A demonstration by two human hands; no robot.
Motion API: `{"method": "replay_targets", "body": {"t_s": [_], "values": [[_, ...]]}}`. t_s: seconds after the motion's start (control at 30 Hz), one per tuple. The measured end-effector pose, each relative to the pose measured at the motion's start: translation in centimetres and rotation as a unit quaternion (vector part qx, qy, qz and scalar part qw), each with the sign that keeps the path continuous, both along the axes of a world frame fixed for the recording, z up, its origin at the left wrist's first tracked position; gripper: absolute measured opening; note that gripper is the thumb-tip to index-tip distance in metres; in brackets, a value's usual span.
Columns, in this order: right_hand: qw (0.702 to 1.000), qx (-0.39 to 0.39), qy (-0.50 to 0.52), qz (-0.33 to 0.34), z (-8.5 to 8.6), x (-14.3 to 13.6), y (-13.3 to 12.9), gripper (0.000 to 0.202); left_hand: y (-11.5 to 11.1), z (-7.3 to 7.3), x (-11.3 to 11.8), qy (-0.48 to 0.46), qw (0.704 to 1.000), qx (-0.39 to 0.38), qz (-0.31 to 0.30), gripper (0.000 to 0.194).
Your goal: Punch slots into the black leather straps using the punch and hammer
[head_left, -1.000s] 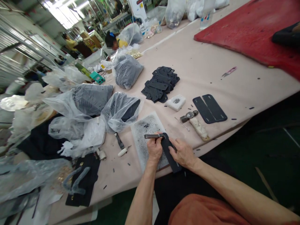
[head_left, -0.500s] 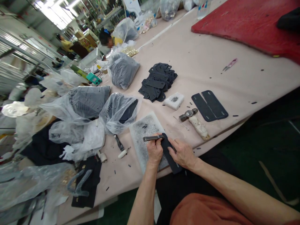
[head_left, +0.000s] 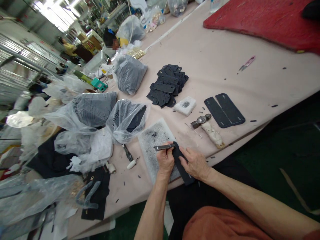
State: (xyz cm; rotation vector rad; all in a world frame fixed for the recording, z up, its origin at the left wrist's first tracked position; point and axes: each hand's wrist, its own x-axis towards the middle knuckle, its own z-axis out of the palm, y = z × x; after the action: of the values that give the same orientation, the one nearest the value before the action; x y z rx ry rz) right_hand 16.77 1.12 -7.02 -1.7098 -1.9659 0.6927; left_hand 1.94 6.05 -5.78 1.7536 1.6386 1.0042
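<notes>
Cloth of rust orange (head_left: 207, 223) fills the bottom of my view. Just beyond, I see the left hand (head_left: 166, 162) closed around a dark metal bar-shaped tool (head_left: 163, 146), its right end at the top of a long black round-ended strip (head_left: 183, 170). The right hand (head_left: 198, 166), half-curled, touches the strip's right side; I cannot tell whether it grips. The strip overlaps a white, black-speckled board (head_left: 147, 146) on a pinkish-beige table (head_left: 215, 63). Farther out I find a hammer with a pale wrapped handle (head_left: 212, 134), then piled black pieces (head_left: 167, 85).
</notes>
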Motion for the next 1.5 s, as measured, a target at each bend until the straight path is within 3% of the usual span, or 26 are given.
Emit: {"method": "replay_targets", "body": {"t_s": [0.37, 0.73, 1.0, 1.1, 1.2, 1.27, 1.4, 1.5], "values": [[1.0, 0.004, 0.005, -0.001, 0.0, 0.1, 0.1, 0.045, 0.1, 0.6, 0.1, 0.004, 1.0, -0.01, 0.009, 0.018], [1.0, 0.007, 0.002, 0.003, 0.4, 0.3, 0.1, 0.044, 0.3, -1.0, 0.2, 0.107, 0.991, 0.073, -0.039, 0.018], [0.999, -0.039, -0.011, 0.018, 1.4, 0.6, -0.1, 0.043, 0.5, -1.1, 0.1, 0.124, 0.987, 0.085, -0.049, 0.017], [0.999, -0.021, -0.028, 0.005, 2.5, 2.4, 0.4, 0.037, 0.5, -1.1, 0.2, 0.118, 0.988, 0.086, -0.044, 0.017], [0.993, 0.04, -0.085, -0.07, 3.4, 5.9, 1.5, 0.038, 0.5, -1.1, 0.2, 0.126, 0.988, 0.074, -0.046, 0.016], [0.982, 0.042, -0.144, -0.112, 3.5, 8.4, 2.2, 0.045, 0.4, -1.1, 0.2, 0.139, 0.987, 0.066, -0.046, 0.014], [0.972, -0.067, -0.184, -0.126, 2.9, 11.6, 3.4, 0.044, 0.3, -0.9, 0.2, 0.159, 0.985, 0.055, -0.049, 0.013], [0.971, -0.176, -0.006, -0.165, 2.7, 12.3, 3.9, 0.045, 0.2, -1.0, 0.3, 0.155, 0.985, 0.055, -0.043, 0.014]]}}
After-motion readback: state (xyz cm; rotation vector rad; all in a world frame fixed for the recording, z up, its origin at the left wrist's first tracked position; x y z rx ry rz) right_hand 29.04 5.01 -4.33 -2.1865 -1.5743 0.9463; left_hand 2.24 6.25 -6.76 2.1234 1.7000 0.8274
